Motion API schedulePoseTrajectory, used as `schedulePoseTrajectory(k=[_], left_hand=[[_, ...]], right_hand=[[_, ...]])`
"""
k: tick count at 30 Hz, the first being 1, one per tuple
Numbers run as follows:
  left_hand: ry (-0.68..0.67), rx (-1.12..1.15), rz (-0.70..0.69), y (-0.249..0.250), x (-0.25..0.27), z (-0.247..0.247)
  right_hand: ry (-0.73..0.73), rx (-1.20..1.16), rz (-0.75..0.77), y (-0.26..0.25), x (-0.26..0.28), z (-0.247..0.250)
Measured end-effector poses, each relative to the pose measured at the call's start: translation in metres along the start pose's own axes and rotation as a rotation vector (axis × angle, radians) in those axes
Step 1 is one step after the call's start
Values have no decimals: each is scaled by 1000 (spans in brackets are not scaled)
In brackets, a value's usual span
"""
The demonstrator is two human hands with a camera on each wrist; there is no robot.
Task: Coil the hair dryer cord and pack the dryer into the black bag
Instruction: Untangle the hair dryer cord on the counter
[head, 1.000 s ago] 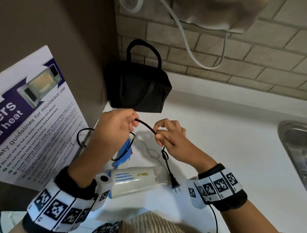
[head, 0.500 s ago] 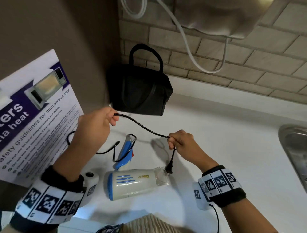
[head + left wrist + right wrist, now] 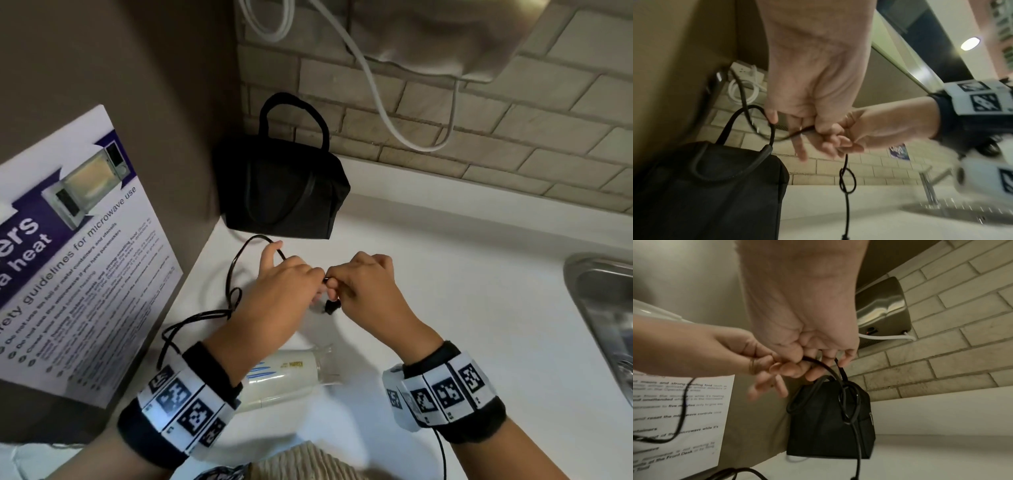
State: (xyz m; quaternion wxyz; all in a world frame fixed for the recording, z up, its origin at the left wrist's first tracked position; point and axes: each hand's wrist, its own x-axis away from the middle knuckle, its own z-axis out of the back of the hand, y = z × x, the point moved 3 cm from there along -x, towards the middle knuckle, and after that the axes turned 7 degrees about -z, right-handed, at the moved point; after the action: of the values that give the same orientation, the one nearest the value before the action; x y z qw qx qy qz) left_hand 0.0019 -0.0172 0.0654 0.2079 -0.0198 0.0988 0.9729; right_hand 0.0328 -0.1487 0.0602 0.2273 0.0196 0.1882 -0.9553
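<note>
The white and blue hair dryer [image 3: 284, 371] lies on the white counter [image 3: 462, 308], partly under my left forearm. Its black cord [image 3: 236, 270] loops to the left of my hands. My left hand [image 3: 291, 284] pinches the cord [image 3: 797, 133] between thumb and fingers, one finger stretched out. My right hand [image 3: 363, 284] pinches the same cord [image 3: 818, 363] close beside it, and the plug end [image 3: 330, 306] hangs below with a small knot-like loop [image 3: 847, 181]. The black bag [image 3: 284, 192] stands shut in the back corner, beyond both hands.
A microwave-use poster [image 3: 78, 260] leans on the brown wall at left. A steel sink [image 3: 606, 315] lies at the right edge. A metal hand dryer [image 3: 881, 308] with a white cable [image 3: 383, 113] hangs on the brick wall above the bag.
My hands were apart with the cord stretched between them; now they have come together, and a new loop of cord stands out to the left. The dryer has not moved.
</note>
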Motion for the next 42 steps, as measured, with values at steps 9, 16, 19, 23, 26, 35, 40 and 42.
schedulePoseTrajectory(k=[9,16,19,23,26,35,40,42], left_hand=[[259,138,-107,-2,11,19],[310,176,-103,-6,17,30],[138,220,47,-16,14,30],[81,102,139,-18,12,23],[69,-13,2,-1,7,18],[403,576,231,-28,15,22],[454,656,291,-41,20,31],[420,623,289,-41,22,30]], right_hand=[[-84,-160,-87,18,-3,-11],[-82,-217,-134,24,-10,-14],[-130,-319,-162,24,-7,-14],[-175,-376,-177,19,-1,-8],[-200,-434,-135,7,0,0],[-303,-686,-169,2,11,9],[-251,-700,-188,13,13,6],[-214,-697,-203,16,13,6]])
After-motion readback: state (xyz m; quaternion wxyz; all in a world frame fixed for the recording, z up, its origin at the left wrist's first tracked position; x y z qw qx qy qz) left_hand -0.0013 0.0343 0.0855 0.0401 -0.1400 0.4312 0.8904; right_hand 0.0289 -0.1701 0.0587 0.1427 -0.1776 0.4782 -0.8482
